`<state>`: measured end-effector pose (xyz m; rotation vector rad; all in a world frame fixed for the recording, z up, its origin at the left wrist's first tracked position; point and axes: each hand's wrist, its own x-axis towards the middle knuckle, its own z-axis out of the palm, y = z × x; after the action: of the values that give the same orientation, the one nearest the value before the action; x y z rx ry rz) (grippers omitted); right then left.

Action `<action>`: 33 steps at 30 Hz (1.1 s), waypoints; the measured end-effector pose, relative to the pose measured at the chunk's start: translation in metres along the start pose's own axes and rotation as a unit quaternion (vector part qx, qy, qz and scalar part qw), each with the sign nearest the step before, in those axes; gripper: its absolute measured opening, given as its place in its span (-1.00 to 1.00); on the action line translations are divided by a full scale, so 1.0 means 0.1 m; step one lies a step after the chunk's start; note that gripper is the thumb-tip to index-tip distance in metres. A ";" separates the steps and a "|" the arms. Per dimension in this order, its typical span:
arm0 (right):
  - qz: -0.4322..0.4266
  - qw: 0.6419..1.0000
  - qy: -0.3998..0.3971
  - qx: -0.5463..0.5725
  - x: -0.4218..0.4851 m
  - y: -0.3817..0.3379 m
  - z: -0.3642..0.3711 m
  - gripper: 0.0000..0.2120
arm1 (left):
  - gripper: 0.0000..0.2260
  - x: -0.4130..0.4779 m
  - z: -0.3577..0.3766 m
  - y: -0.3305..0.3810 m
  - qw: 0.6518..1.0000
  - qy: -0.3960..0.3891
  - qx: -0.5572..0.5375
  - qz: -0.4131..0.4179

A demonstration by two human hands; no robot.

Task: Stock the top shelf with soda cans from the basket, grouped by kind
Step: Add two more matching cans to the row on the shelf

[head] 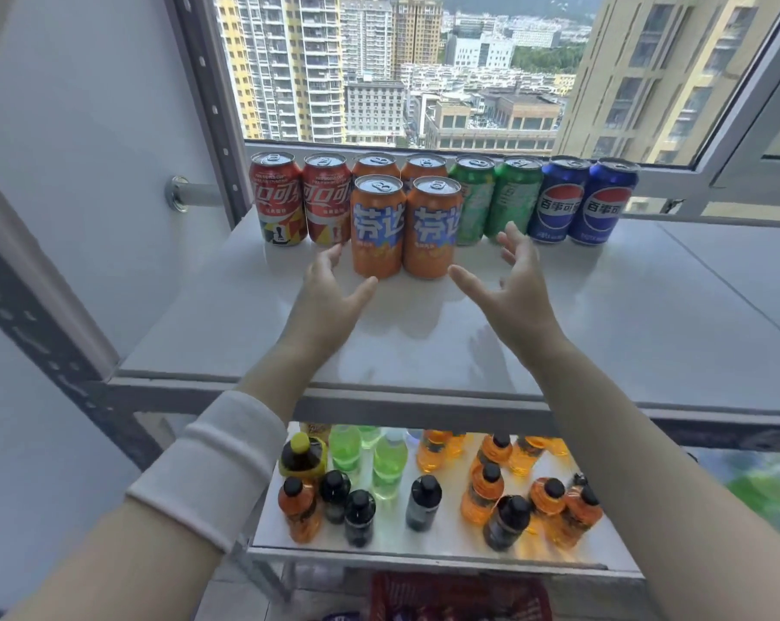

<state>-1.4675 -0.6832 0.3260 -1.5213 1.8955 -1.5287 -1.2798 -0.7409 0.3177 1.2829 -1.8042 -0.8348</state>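
Ten cans stand on the top shelf [603, 316], in a line along the window side: two red cola cans [280, 199] at left, then orange, then two green cans [509, 199], then two blue cans [558, 203] at right. Orange runs two deep, and the front orange pair [377, 226] sits directly ahead of the back two. Both hands are open, fingers spread, gripping nothing. The left hand [330, 302] is just beside the left front can. The right hand [513, 284] is apart from the right one, fingertips near the green cans. Whether the left thumb touches the can base, I cannot tell. Judgement: the step in hand is squaring the front orange pair. To do it well, nudge with flat palms from both sides so the pair lines up with the cans behind, then draw the hands straight back, clear of the green cans. The basket [460, 596] shows at the bottom edge, below a lower shelf of bottles [424, 486]; its contents are unclear.
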 end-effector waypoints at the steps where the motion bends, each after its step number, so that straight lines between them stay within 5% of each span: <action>1: -0.009 1.000 -0.004 -0.008 -0.10 -0.01 -0.06 -0.20 | -0.42 -0.13 0.01 0.04 1.000 0.009 0.010 0.003; 14: -0.130 0.979 -0.034 -0.152 -1.73 0.23 -0.86 -0.37 | -0.53 -1.90 0.42 0.44 0.992 0.038 0.100 0.073; 25: -0.110 0.965 -0.064 -0.231 -2.99 0.31 -0.95 -0.38 | -0.52 -2.90 0.51 0.17 0.979 -0.020 0.152 0.133; 33: -0.025 0.965 -0.120 -0.230 -3.91 0.65 -0.81 -0.39 | -0.52 -3.57 0.65 -0.33 0.982 -0.082 0.155 0.071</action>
<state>-1.4003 -0.3216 0.1571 -1.8519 2.1724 -0.8966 -1.2452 -0.4033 0.1842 1.2861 -2.1960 -0.6111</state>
